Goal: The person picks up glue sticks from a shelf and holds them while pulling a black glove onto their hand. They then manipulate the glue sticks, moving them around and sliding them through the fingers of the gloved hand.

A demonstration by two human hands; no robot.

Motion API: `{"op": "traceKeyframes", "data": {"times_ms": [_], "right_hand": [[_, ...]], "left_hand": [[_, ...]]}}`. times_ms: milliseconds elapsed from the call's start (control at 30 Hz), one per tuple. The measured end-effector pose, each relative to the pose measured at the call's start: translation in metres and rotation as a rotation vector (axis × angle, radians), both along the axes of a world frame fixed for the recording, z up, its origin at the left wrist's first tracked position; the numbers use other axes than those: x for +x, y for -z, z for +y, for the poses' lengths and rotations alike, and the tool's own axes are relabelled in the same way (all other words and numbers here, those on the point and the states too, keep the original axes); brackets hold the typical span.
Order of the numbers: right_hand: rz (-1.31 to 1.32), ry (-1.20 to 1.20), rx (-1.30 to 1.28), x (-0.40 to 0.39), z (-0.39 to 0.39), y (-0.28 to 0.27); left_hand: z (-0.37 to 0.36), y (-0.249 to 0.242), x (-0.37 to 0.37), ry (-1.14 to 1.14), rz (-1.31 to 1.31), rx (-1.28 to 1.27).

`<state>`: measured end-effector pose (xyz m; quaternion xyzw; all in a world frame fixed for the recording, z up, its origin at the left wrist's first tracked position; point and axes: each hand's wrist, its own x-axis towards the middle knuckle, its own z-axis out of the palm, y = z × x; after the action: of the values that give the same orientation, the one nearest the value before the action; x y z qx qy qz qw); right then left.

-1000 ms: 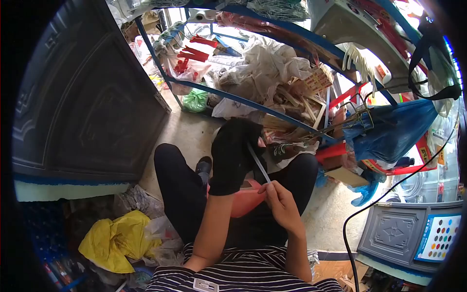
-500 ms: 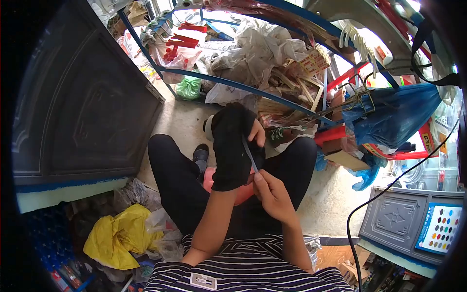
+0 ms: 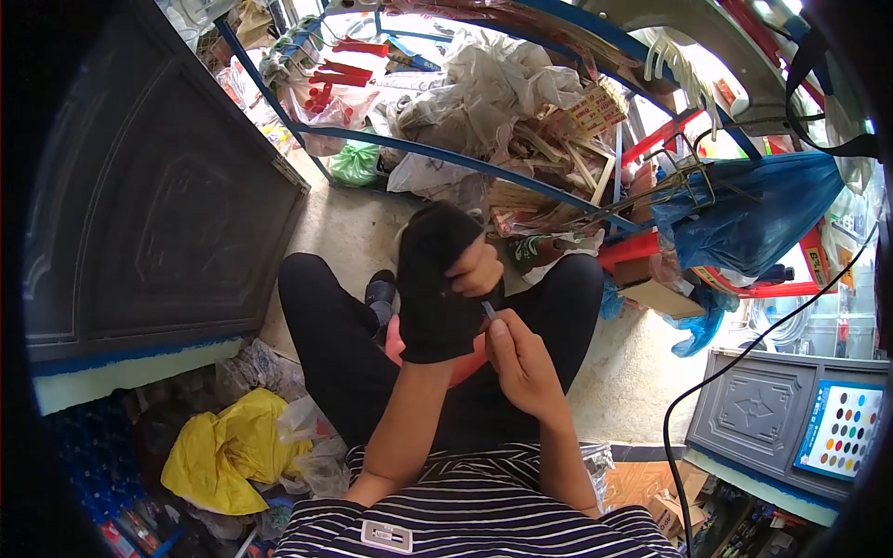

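Observation:
My left hand [image 3: 442,279] wears a black glove that leaves its fingers bare. Those fingers are curled closed over the upper end of a thin grey strip [image 3: 490,310], hiding that end. Just below, my right hand [image 3: 526,363] is bare and pinches the strip's lower end between thumb and fingers. Only a short piece of the strip shows between the two hands. Under them, between my legs, a pink object [image 3: 468,364] is partly visible; its kind cannot be made out.
Ahead stands a blue metal rack [image 3: 446,160] piled with plastic bags and wood pieces. A blue bag [image 3: 758,214] hangs at right. A grey panel door [image 3: 167,205] is at left, with a yellow bag [image 3: 228,451] below. A black cable [image 3: 716,377] runs down the right side.
My left fingers have curled over the strip and moved down towards my right hand, so less of it shows. My right hand has hardly moved.

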<state>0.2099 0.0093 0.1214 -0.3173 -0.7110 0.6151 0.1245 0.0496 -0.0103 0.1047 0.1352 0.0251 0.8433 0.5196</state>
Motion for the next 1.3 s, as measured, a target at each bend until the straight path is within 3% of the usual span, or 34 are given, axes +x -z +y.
{"op": "traceKeyframes", "data": {"times_ms": [67, 367, 467, 567, 633, 733, 867, 933, 1000, 1067, 1133, 1300], "right_hand": [[-0.018, 0.016, 0.024, -0.002, 0.001, -0.001], [0.062, 0.028, -0.008, 0.003, 0.006, -0.015], [0.141, 0.082, -0.06, 0.0, 0.003, -0.017], [0.209, 0.165, -0.079, -0.001, 0.004, -0.023], [0.284, 0.264, -0.02, -0.004, 0.005, -0.023], [0.208, 0.181, 0.035, -0.001, 0.012, -0.026], [0.16, 0.124, 0.0, 0.002, 0.006, -0.02], [0.187, 0.172, -0.058, 0.001, 0.001, -0.023], [0.187, 0.173, -0.069, 0.001, 0.0, -0.023], [0.16, 0.135, -0.028, 0.004, 0.002, -0.02], [0.133, 0.085, 0.07, 0.007, 0.002, -0.016], [0.079, 0.01, 0.202, 0.011, 0.002, -0.015]], "left_hand": [[0.003, -0.009, 0.015, -0.018, -0.059, -0.08], [0.011, -0.01, 0.016, -0.093, 0.459, -0.111], [0.002, -0.036, 0.021, -0.107, 0.555, -0.276], [0.0, -0.037, 0.027, -0.083, 0.506, -0.372], [0.001, -0.033, 0.031, -0.117, 0.52, -0.381], [0.006, -0.027, 0.037, -0.171, 0.542, -0.392], [0.003, -0.037, 0.028, 0.006, 0.511, -0.134], [-0.001, -0.037, 0.031, -0.088, 0.802, -0.36], [-0.001, -0.033, 0.032, -0.107, 0.865, -0.37], [0.008, -0.025, 0.03, -0.044, 0.702, -0.156], [0.009, -0.031, 0.023, -0.034, 0.747, -0.15], [0.002, -0.029, 0.02, -0.062, 0.566, -0.354]]}}
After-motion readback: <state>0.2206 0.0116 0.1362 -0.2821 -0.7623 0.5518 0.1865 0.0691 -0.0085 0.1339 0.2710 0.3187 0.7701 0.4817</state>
